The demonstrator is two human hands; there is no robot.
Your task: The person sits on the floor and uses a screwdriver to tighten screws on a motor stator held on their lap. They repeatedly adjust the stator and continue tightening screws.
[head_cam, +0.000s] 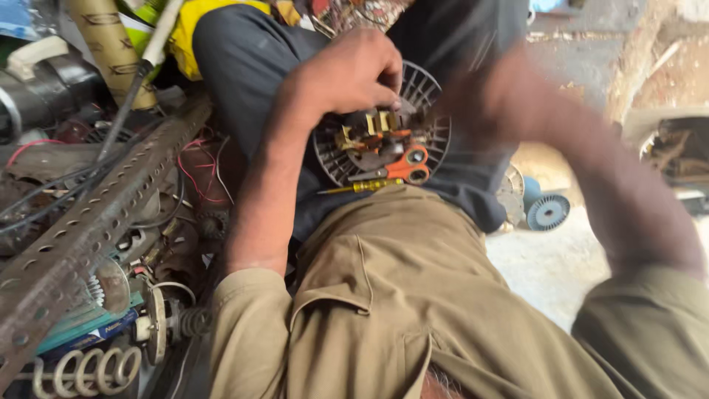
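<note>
Left hand [353, 74] fingers pinch parts on motor stator w/ fan disc [380, 133], in lap. Right hand [487, 96] blurred, grip unclear. Orange scissors [402, 166], yellow screwdriver [362, 186] lie below it. Stator already exposed; work mid-way.

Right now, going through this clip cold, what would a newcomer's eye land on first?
First, the left hand at top centre, fingers on a round finned motor part held in the lap, with orange-handled scissors and a yellow screwdriver lying on it. The right arm crosses the right side as a blur. At left, a rusty perforated angle bar slants over tangled wires and springs.
</note>
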